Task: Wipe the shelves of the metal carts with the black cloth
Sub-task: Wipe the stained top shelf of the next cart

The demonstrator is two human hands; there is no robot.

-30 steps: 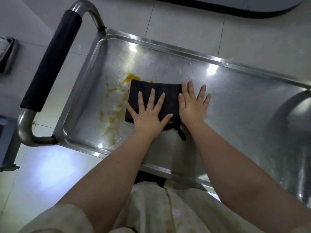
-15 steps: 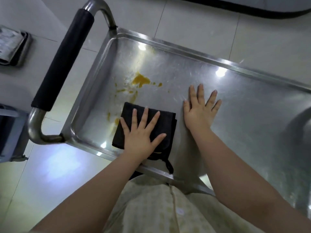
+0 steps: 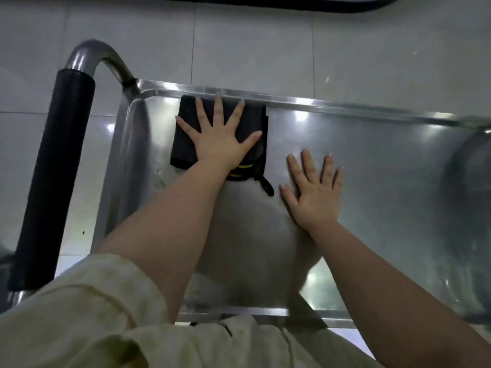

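Note:
The metal cart's top shelf [image 3: 372,166] fills the middle of the view, a shiny steel tray with a raised rim. A folded black cloth [image 3: 186,136] lies in its far left corner, against the far rim, with a small loop hanging from its near edge. My left hand [image 3: 220,142] presses flat on the cloth, fingers spread and straight. My right hand [image 3: 313,192] lies flat on the bare steel just right of the cloth, fingers straight, touching the shelf only. A faint smear shows on the steel near the left rim.
The cart's push handle [image 3: 53,176], a steel tube with a black foam grip, runs along the left side. Pale floor tiles [image 3: 265,49] lie beyond the cart. A dark curved edge [image 3: 265,2] crosses the top of the view.
My left hand has pushed the cloth from the near left part of the shelf up to the far left corner. The yellow spill seen earlier no longer shows. My right hand stays flat on the steel.

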